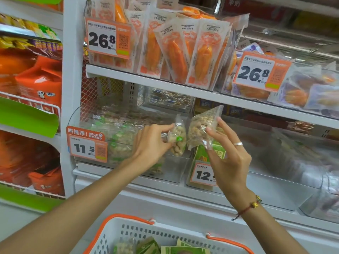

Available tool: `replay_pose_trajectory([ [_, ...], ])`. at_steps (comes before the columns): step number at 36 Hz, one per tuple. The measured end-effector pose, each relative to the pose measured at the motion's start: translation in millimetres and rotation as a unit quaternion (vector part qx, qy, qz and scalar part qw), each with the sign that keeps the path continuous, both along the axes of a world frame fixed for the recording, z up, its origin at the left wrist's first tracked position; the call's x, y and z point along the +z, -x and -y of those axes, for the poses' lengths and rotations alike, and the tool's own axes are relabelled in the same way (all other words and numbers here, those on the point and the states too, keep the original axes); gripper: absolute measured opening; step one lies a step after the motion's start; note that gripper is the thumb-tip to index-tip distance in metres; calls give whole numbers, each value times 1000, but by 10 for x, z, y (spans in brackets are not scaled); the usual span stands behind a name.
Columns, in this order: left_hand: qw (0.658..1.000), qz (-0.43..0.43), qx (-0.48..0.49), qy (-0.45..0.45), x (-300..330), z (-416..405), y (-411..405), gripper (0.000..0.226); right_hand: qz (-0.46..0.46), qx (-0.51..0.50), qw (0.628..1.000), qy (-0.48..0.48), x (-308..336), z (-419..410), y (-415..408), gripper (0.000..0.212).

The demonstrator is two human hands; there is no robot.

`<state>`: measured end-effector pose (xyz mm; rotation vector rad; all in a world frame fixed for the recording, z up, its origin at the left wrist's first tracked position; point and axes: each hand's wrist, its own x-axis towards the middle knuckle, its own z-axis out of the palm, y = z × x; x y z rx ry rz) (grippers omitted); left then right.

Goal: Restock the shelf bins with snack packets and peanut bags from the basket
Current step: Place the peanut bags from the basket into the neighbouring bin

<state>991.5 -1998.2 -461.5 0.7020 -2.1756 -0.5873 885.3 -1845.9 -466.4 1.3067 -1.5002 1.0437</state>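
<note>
My left hand (149, 143) pinches a small clear peanut bag (177, 139) in front of the clear shelf bin (165, 171) tagged 11.5, which holds several similar bags. My right hand (229, 153) pinches a second clear peanut bag (201, 128), held up just right of the first, over the neighbouring bin tagged 12 (201, 176). Both bags hang close together without clearly touching. The white basket (128, 233) with orange handles sits below at the bottom edge, with several green snack packets (183, 250) and a peanut bag inside.
The upper shelf (146, 79) carries bins of orange dried-fruit packets (183, 57) with 26.8 price tags. Orange packs (40, 83) fill wire racks at the left. A long clear bin (275, 180) stretches to the right on the lower shelf.
</note>
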Motion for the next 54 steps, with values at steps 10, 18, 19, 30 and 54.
replay_pose_trajectory([
  [10,985,84,54,140,-11,85,-85,53,-8,-44,989,-141,30,233,-69,23],
  [18,958,175,-18,228,38,216,-149,52,35,-100,969,-221,74,264,-36,25],
  [19,948,192,-31,251,37,241,-155,52,33,-111,966,-231,73,275,-30,24],
  [30,947,237,-164,139,74,319,-123,46,-64,-102,920,-374,129,218,60,47],
  [54,867,418,-204,176,284,611,304,57,-165,-138,778,-590,686,720,290,23],
])
